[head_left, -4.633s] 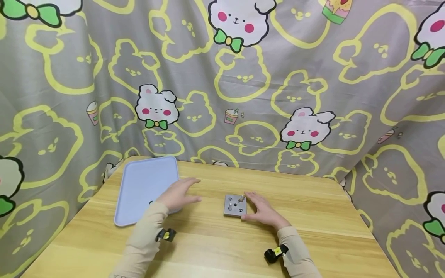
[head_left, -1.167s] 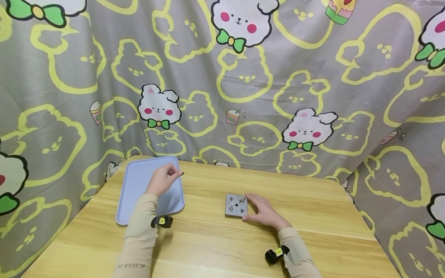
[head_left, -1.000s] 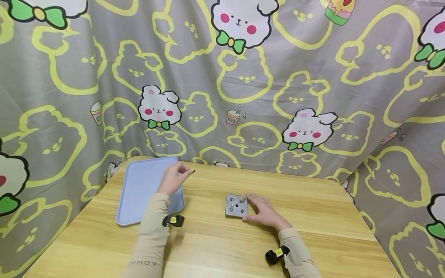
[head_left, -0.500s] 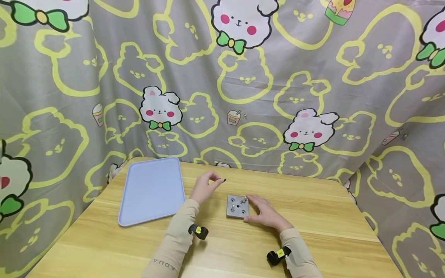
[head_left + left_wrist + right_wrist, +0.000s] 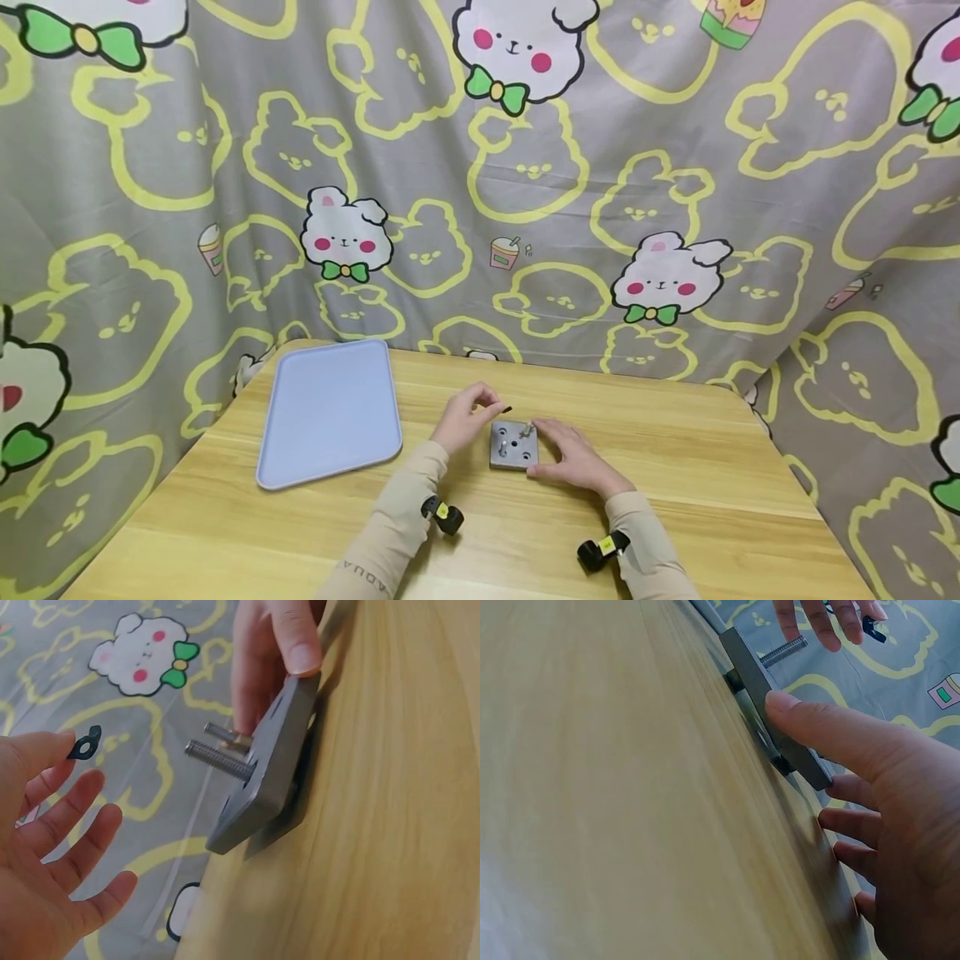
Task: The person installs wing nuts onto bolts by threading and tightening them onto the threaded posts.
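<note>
Thumb and forefinger of my left hand (image 5: 467,418) pinch a small black piece (image 5: 94,735) with a round hole and a bent end; the other fingers spread loosely. This hand is just left of and above a square grey plate (image 5: 510,461). Holes pierce the plate, and two metal screws stand up from it, one threaded screw (image 5: 217,759) nearer and another screw (image 5: 219,733) with a brass-coloured bit at its base. My right hand (image 5: 576,460) holds the plate's right side, thumb at the front corner and fingers at the back one.
A pale blue tray (image 5: 330,408) lies at the left back of the wooden table (image 5: 735,500). Patterned curtain (image 5: 442,167) hangs behind the table and at both sides. Dark feet (image 5: 782,764) show under the plate.
From over the tray, my left hand has moved right with the small black piece and lowered toward the plate. Earlier its fingers were spread. The right hand has stayed at the plate.
</note>
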The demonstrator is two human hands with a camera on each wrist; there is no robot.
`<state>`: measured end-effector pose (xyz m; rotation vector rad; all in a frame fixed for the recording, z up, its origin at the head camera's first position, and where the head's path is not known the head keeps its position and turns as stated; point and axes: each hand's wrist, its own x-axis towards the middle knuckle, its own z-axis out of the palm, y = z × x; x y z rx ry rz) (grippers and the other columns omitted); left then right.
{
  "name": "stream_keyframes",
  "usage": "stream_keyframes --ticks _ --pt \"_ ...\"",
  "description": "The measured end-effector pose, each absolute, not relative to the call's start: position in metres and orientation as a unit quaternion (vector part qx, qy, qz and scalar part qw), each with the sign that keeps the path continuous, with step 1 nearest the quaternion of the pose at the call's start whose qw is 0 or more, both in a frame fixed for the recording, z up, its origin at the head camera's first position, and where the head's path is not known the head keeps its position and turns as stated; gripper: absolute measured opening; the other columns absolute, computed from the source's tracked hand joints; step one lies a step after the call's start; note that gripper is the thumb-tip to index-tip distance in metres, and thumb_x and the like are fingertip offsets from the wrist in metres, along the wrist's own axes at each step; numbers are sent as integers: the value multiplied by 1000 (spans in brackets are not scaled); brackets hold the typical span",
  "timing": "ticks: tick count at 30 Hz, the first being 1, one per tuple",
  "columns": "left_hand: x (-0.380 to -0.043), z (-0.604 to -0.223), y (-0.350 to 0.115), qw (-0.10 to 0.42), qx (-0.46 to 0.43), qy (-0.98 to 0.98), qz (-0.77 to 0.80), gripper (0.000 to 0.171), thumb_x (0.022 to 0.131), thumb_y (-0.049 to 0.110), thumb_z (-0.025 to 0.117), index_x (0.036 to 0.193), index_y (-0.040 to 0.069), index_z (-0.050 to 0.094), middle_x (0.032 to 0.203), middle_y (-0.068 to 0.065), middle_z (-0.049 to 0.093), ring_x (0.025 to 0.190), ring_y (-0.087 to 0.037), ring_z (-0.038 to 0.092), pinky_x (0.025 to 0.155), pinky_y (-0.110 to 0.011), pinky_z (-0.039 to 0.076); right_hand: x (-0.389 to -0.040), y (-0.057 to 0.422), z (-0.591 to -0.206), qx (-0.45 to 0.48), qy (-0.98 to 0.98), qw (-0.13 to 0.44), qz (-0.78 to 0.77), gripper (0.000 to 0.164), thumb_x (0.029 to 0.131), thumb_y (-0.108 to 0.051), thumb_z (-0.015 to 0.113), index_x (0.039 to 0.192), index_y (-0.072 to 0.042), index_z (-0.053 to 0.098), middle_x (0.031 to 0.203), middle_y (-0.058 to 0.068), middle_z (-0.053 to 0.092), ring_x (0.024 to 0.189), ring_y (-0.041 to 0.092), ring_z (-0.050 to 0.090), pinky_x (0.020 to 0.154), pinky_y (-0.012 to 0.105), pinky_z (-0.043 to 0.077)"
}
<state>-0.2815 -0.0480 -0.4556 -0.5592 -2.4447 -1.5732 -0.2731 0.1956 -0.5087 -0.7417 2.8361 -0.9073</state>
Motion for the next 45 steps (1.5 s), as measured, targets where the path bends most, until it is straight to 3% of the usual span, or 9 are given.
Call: stream_keyframes --ticks 7,14,22,32,39,42,45 --pt "-278 -456 -40 79 -200 -819 -532 10 91 19 67 89 9 64 91 -7 69 92 -19 63 90 -51 49 -272 190 -499 -230 897 -23 -377 71 86 -37 71 144 -7 44 149 19 45 138 42 39 114 62 28" --pt "-276 -459 -34 61 -211 -830 -513 8 91 23 68 91 15 66 98 -2 69 98 -17 62 94 -46 48 -269 180 -481 -230 851 -118 -457 34 87 -21 72 118 -7 67 131 11 62 128 33 53 108 58 39" --pt "-273 -460 -30 58 -231 -827 -509 10 91 25 68 91 16 66 99 -1 67 99 -17 60 94 -47 47 -258 168 -460 -253 844 -149 -448 16 85 -5 71 101 -3 72 121 19 66 118 37 59 102 56 45" --pt "-272 -462 -33 43 -241 -834 -494 11 92 28 67 92 18 66 105 -2 66 105 -21 59 93 -53 51 -267 172 -474 -260 837 -174 -449 7 86 -14 72 93 -17 72 118 6 68 115 26 61 100 51 49" --pt "-275 -460 -37 62 -275 -866 -413 8 92 26 67 90 18 66 104 0 68 104 -19 60 92 -39 52 -267 171 -474 -274 833 -197 -438 8 85 -11 73 92 -15 72 116 6 69 113 27 62 98 50 50" --pt "-278 -460 -39 67 -273 -877 -390 7 92 27 66 90 20 66 106 3 68 105 -16 60 92 -36 51 -267 171 -474 -271 837 -196 -433 15 86 -14 73 101 -13 71 119 8 67 116 29 60 97 53 50" --pt "-280 -459 -44 74 -268 -878 -390 7 92 27 66 91 20 67 105 2 69 105 -18 61 94 -37 51 -266 172 -474 -258 841 -174 -442 33 87 -18 72 118 -11 65 129 12 63 123 32 56 101 57 46"
